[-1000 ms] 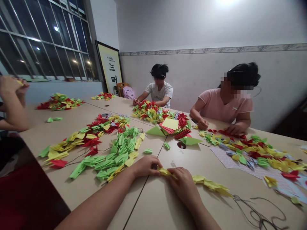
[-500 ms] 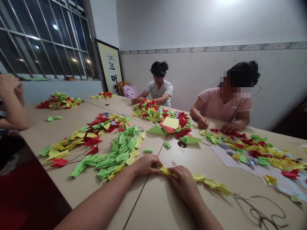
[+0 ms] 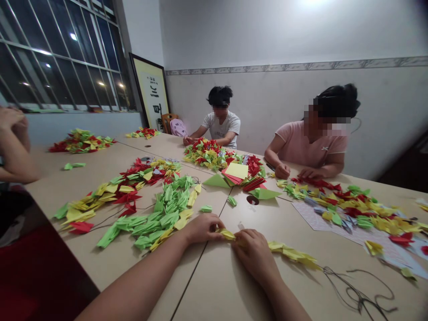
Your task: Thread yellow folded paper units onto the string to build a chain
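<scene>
Yellow folded-paper pieces form a strand [image 3: 294, 255] on the table, passing under my right hand [image 3: 252, 249] and across toward my left hand [image 3: 204, 228]. Between the hands one yellow paper piece [image 3: 228, 234] shows. My left thumb and fingers are pinched on its left end. My right fingers are curled over the strand, and their tips partly hide it. From the strand's right end trails a loose tangle of dark cord [image 3: 359, 287]. Beside my left forearm lies a heap of green folded paper pieces [image 3: 167, 213], edged by a yellow row [image 3: 183, 218].
Square paper sheets [image 3: 236, 170] and a mixed paper heap [image 3: 207, 154] lie ahead. A person in pink [image 3: 310, 142] handles paper pieces at right; another person [image 3: 220, 122] sits across. Printed sheets [image 3: 321, 218] lie right, a table hole [image 3: 253, 200] ahead. Someone's arms [image 3: 16, 147] show at left.
My right hand has shifted very slightly, and the yellow piece between my hands shows a little differently. The hand of the person in pink on the paper pieces has moved a little left.
</scene>
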`<control>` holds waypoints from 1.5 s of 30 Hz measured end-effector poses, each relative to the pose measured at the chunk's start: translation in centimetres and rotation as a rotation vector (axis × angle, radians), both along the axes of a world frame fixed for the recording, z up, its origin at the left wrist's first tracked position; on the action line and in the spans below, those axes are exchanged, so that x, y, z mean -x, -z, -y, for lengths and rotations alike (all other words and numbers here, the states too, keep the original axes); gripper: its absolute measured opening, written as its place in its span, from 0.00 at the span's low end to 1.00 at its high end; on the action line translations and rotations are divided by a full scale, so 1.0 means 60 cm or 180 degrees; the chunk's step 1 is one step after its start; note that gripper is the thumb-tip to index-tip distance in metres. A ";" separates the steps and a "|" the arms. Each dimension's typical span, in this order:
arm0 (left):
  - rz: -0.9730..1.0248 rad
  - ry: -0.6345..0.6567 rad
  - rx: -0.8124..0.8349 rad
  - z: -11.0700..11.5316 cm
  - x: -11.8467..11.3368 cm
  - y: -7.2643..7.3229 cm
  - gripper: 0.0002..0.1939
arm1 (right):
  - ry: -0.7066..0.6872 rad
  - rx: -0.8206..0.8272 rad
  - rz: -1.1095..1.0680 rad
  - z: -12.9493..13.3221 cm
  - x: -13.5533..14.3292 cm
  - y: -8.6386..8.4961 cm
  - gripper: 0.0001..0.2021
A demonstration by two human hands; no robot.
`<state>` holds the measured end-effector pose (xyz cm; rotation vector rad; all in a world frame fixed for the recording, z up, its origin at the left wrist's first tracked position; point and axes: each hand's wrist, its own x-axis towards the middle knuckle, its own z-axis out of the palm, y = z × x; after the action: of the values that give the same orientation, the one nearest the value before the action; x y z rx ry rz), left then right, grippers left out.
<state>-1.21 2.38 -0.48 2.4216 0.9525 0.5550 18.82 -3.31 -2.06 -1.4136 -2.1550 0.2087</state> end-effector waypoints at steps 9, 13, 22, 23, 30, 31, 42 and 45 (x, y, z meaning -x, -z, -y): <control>-0.0097 -0.0003 -0.0003 0.001 -0.001 -0.005 0.15 | 0.0053 0.0036 0.0053 -0.001 0.002 -0.007 0.07; -0.0139 -0.0024 -0.0051 0.001 0.000 -0.006 0.15 | 0.0100 0.0077 0.0024 0.000 0.002 -0.009 0.07; -0.0137 -0.0058 -0.0034 0.000 0.001 -0.005 0.13 | 0.0120 -0.0003 -0.0034 0.001 -0.002 -0.005 0.07; -0.0142 -0.0069 -0.0029 0.001 0.001 -0.005 0.13 | 0.0162 -0.0083 -0.0067 0.002 -0.004 -0.004 0.07; 0.0047 -0.0202 -0.0240 0.011 -0.006 -0.015 0.22 | 0.0336 -0.0041 0.0133 0.007 -0.039 -0.020 0.19; 0.0075 -0.0171 -0.0295 0.014 -0.009 -0.016 0.21 | 0.0341 0.0085 0.0190 0.007 -0.044 -0.022 0.19; -0.0225 -0.0058 -0.0432 0.019 -0.030 -0.013 0.10 | 0.0153 0.0647 -0.0075 0.002 -0.045 -0.031 0.10; -0.0270 -0.0046 -0.0500 0.019 -0.030 -0.013 0.08 | 0.0100 0.0570 -0.0329 0.005 -0.043 -0.031 0.10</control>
<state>0.59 1.21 0.30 2.5981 0.9957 0.5548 21.38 -3.63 -0.22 -1.4994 -2.0706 0.4628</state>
